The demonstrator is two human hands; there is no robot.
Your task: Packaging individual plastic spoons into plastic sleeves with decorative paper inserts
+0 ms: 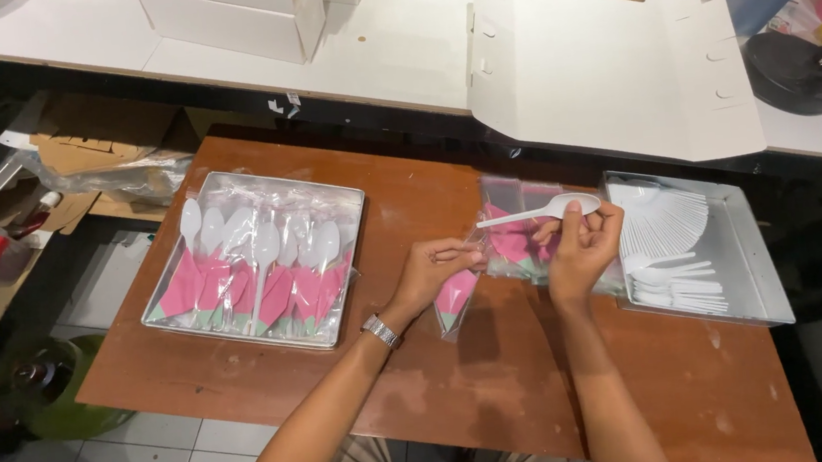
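Two hands meet over the middle of the brown wooden table [507, 392]. Right hand [583, 245] is pinched shut on a white plastic spoon [540, 212], gripping near the bowl end; the spoon's long axis runs nearly level, handle pointing left toward the other hand. Left hand [430, 271] is closed on the top edge of a clear sleeve [456, 299] that holds a folded pink napkin and hangs down toward the tabletop. The sleeve's mouth sits just left of and below the spoon handle's tip; the two are near but apart. Sleeve axis is roughly upright, spoon axis across it.

Right of the hands, touching distance: a metal tray [751, 269] with loose white spoons fanned out. Between the hands and that tray, a small stack of empty pink-lined sleeves [513, 241]. Left, well apart: a second metal tray [348, 207] filled with finished spoon-and-napkin packs.

Behind the table, a white bench carries flat and folded white cardboard boxes [607, 71]. Floor is pale tile; a green container [65, 395] stands at lower left.
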